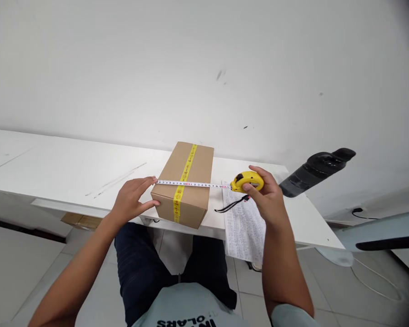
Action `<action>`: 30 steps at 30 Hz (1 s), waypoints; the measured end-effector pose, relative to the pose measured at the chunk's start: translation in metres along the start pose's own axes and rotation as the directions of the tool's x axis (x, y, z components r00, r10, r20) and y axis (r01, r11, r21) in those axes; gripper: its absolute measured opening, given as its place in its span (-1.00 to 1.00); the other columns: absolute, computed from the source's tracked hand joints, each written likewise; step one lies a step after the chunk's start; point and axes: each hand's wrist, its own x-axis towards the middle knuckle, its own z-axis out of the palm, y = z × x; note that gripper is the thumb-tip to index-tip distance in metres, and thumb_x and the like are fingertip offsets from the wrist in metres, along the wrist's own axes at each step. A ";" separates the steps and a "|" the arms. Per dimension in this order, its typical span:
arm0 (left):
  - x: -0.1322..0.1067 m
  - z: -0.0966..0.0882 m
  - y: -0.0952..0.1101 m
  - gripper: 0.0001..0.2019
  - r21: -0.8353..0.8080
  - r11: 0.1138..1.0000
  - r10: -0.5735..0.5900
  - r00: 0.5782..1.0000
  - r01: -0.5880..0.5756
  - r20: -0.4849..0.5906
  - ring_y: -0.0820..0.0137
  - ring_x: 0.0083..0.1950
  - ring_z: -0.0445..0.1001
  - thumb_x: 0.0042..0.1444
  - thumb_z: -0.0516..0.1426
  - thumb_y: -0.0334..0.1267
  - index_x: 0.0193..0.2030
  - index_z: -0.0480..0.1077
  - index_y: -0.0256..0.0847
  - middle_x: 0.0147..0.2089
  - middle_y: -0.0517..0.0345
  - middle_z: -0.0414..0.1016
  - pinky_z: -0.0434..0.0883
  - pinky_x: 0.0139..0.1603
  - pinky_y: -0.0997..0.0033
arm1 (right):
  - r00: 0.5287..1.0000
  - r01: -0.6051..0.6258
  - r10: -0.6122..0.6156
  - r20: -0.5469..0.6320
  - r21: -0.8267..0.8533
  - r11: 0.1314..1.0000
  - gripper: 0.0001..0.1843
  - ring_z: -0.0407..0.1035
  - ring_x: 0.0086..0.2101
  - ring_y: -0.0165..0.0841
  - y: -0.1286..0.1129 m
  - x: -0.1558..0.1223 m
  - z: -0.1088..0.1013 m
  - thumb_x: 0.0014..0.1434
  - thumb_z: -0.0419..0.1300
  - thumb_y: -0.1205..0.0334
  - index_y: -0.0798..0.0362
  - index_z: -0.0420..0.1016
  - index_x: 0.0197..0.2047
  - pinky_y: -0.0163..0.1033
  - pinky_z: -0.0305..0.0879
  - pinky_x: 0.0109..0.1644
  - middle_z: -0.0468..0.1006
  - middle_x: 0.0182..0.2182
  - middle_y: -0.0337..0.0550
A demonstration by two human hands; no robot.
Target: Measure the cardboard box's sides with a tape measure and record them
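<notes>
As right hand (270,196) grips tape measure (241,182), box (193,194) leftward, touching left hand (132,199).

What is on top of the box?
Yellow tape runs along the box; a measuring blade crosses over it. What lies beneath the blade is covered, as is the box's inside.

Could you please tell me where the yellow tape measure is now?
In the head view, the tape measure is in the right hand, just right of the box, with its blade stretched across the box's top to the left hand.
</notes>
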 end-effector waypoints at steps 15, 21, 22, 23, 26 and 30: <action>-0.028 -0.039 0.127 -0.61 -0.053 0.960 0.265 0.955 -0.274 -0.136 0.40 -0.27 0.64 0.15 0.33 -0.37 0.12 0.48 -0.04 -0.25 0.21 0.70 0.58 0.00 0.22 | 0.999 -0.046 0.050 -0.012 0.204 0.978 -0.40 0.52 -0.42 -0.16 -0.013 -0.108 0.016 0.02 0.38 -0.31 -0.17 0.47 0.02 -0.08 0.51 -0.43 0.59 -0.33 -0.11; -0.019 0.049 0.157 -0.80 -0.262 0.884 0.344 0.918 -0.387 -0.197 0.42 -0.33 0.63 0.18 0.32 -0.20 -0.06 0.53 0.10 -0.32 0.29 0.68 0.63 -0.09 0.24 | 0.929 -0.343 0.369 -0.015 0.333 0.878 -0.50 0.52 -0.43 -0.22 0.010 -0.177 0.056 0.16 0.26 -0.28 -0.16 0.44 0.03 -0.12 0.52 -0.41 0.59 -0.32 -0.16; -0.022 0.065 0.159 -0.86 -0.292 0.872 0.334 0.913 -0.393 -0.233 0.42 -0.35 0.62 0.20 0.31 -0.18 -0.10 0.54 0.07 -0.36 0.28 0.66 0.62 -0.13 0.25 | 0.924 -0.352 0.381 -0.037 0.308 0.884 -0.52 0.52 -0.42 -0.23 0.013 -0.182 0.056 0.17 0.26 -0.25 -0.15 0.45 0.03 -0.12 0.52 -0.39 0.59 -0.31 -0.17; -0.026 0.079 0.161 -0.89 -0.320 0.867 0.310 0.916 -0.383 -0.257 0.40 -0.36 0.62 0.21 0.30 -0.17 -0.12 0.54 0.04 -0.38 0.26 0.65 0.62 -0.16 0.25 | 0.923 -0.342 0.374 -0.087 0.256 0.904 -0.54 0.52 -0.39 -0.23 0.017 -0.182 0.053 0.17 0.27 -0.22 -0.15 0.46 0.02 -0.11 0.53 -0.34 0.59 -0.29 -0.16; -0.028 0.115 0.167 -0.81 -0.344 0.893 0.247 0.955 -0.291 -0.166 0.32 -0.29 0.62 0.22 0.28 -0.10 -0.06 0.54 -0.03 -0.32 0.13 0.66 0.59 -0.13 0.18 | 0.903 -0.253 0.209 -0.376 -0.073 0.965 -0.53 0.52 -0.15 -0.13 0.032 -0.148 0.023 0.10 0.34 -0.15 -0.10 0.47 -0.01 0.01 0.50 -0.04 0.60 -0.13 -0.07; 0.003 0.156 0.177 -0.67 -0.281 0.929 0.297 0.937 -0.239 0.184 0.14 0.05 0.60 0.32 0.15 -0.03 0.13 0.50 -0.08 0.04 -0.06 0.64 0.50 0.11 0.01 | 0.880 -0.319 0.121 -0.459 -0.383 0.867 -0.50 0.45 -0.02 -0.10 0.061 -0.031 -0.049 0.14 0.25 -0.17 -0.02 0.42 0.02 -0.01 0.37 0.12 0.59 -0.01 0.02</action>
